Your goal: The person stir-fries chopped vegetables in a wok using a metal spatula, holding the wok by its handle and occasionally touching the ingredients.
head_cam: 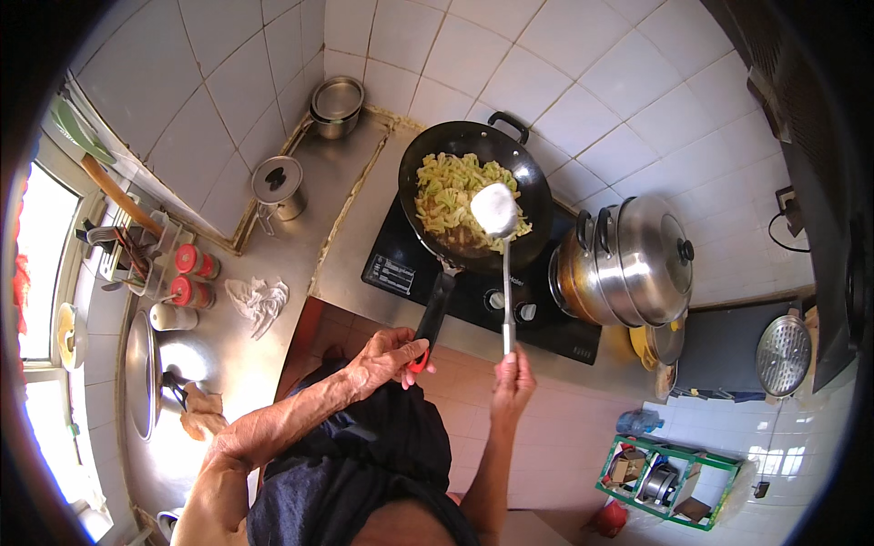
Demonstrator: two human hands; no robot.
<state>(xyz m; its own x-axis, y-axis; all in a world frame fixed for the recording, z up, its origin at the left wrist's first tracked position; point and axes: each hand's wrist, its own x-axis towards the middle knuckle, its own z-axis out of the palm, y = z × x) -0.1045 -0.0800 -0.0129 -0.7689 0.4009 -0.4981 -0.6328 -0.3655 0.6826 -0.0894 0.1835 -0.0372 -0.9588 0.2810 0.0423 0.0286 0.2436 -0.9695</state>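
My left hand (390,357) is closed around the end of the black handle (435,307) of a wok (423,235), which stands on the left of a black gas hob (464,292). Chopped pale green cabbage (447,181) lies in the wok with some brown liquid near its front. In my right hand (512,382) is the long handle of a metal wok spatula (507,293). The spatula's bright blade (494,209) is over the right part of the cabbage. Whether it touches the cabbage is unclear.
Right of the wok stands a stacked steel steamer (628,266). On the left counter are a lidded steel pot (278,188), a crumpled white cloth (258,304), red-lidded jars (194,261) and a large pan lid (142,375). Steel pots (336,106) fill the back corner by the tiled wall.
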